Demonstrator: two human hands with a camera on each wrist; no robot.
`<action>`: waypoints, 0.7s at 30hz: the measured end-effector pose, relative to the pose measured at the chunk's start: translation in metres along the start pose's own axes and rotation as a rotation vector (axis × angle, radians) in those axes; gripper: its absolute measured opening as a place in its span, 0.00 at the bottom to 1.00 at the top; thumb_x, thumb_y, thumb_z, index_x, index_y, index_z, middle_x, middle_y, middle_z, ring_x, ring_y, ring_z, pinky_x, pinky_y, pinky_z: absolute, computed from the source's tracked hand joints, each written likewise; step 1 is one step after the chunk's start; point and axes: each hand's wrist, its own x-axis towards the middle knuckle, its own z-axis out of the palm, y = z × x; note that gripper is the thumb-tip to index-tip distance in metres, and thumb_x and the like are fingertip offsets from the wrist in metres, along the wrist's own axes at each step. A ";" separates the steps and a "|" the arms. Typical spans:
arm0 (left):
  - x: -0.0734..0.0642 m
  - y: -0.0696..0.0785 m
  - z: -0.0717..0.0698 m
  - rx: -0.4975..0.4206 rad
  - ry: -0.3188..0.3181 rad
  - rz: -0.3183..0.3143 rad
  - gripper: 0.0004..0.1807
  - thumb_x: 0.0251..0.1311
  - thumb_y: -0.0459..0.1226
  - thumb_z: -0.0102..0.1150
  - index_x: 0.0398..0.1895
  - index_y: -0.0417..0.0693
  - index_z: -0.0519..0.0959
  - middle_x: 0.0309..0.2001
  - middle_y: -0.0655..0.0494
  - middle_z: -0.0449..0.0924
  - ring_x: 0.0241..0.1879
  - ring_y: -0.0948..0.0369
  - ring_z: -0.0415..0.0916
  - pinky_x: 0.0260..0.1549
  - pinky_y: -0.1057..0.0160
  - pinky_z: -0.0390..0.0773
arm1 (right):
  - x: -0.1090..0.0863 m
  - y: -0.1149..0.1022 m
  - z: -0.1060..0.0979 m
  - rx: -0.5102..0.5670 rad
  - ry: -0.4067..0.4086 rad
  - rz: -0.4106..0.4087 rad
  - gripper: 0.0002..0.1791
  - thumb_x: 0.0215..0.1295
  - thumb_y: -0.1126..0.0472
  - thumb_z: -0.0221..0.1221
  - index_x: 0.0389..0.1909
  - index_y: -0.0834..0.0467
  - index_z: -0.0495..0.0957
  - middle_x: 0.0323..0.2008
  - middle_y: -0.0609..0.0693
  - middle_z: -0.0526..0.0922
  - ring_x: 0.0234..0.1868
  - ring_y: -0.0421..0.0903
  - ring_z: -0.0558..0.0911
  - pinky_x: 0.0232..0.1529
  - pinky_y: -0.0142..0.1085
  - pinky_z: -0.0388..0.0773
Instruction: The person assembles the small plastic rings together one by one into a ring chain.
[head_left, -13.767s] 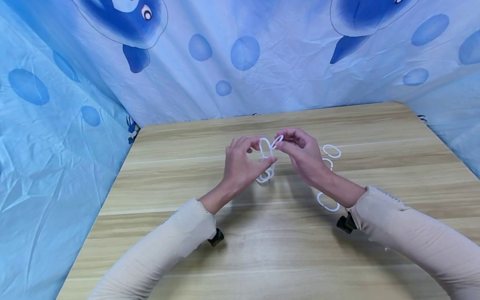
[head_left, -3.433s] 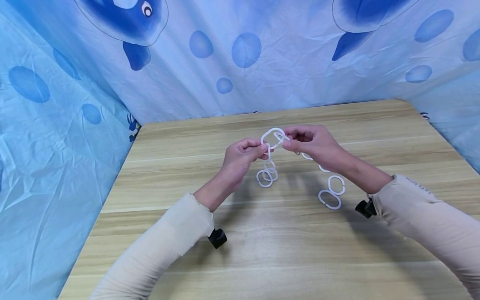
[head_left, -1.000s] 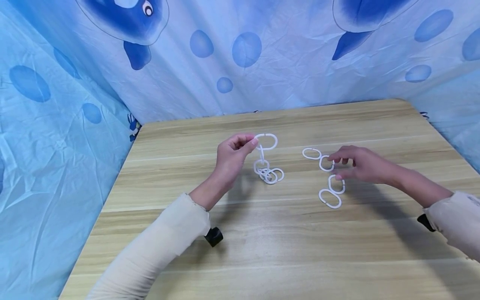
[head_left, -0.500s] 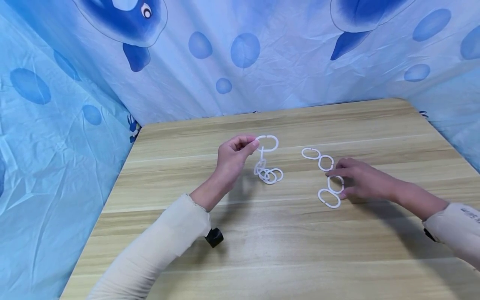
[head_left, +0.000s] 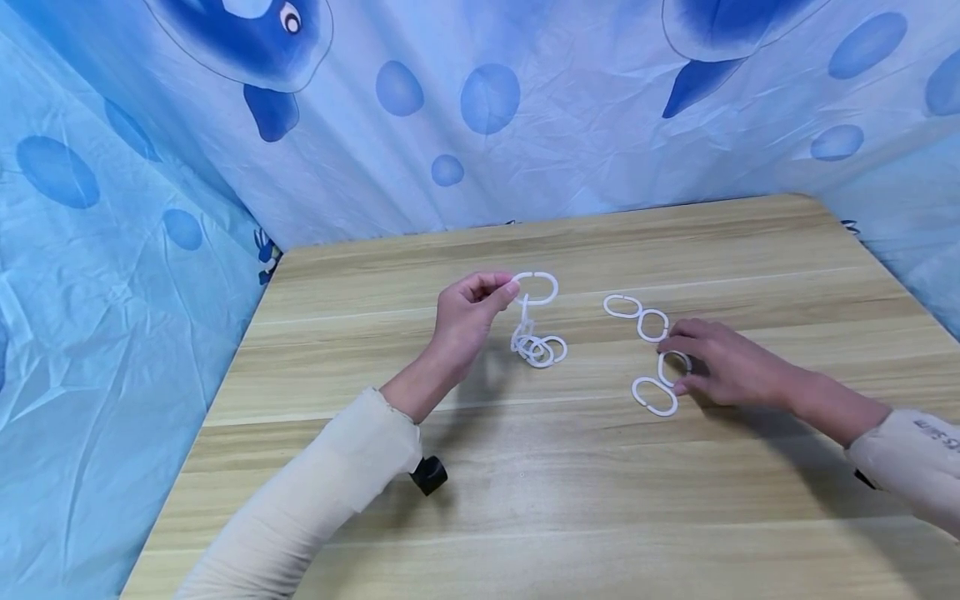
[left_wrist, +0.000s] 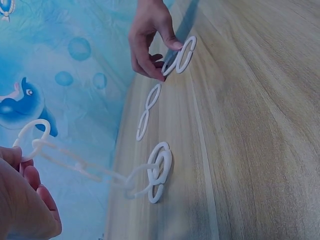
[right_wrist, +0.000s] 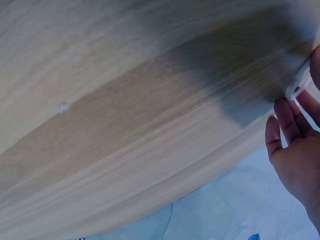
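My left hand (head_left: 468,321) pinches the top white plastic link (head_left: 546,298) of a short chain between thumb and fingertips. The chain (left_wrist: 70,162) hangs from it, and its lower links (head_left: 555,350) rest on the table. Each link is an oval with a small gap. Over on the right, my right hand (head_left: 723,367) has thumb and fingertips at opposite ends of a loose link (head_left: 662,367), gripping it at the tabletop. In the right wrist view, only part of that link shows beside the fingers.
Another loose link (head_left: 636,398) lies just in front of the gripped one. Two more, a far link (head_left: 609,312) and a nearer link (head_left: 642,336), lie behind it. The wooden table (head_left: 525,500) ends at a blue patterned curtain (head_left: 337,183).
My right hand has come down from above the loose links and closed on one, shifting it and its neighbour slightly. Earlier, both hands were together at the chain. The left still holds its top link.
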 end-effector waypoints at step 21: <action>-0.002 0.001 -0.003 0.002 0.001 -0.015 0.09 0.60 0.35 0.65 0.40 0.40 0.83 0.30 0.59 0.79 0.32 0.66 0.72 0.34 0.71 0.73 | 0.014 -0.005 -0.012 0.124 0.084 0.187 0.16 0.49 0.62 0.69 0.40 0.59 0.78 0.34 0.47 0.79 0.37 0.42 0.76 0.41 0.35 0.73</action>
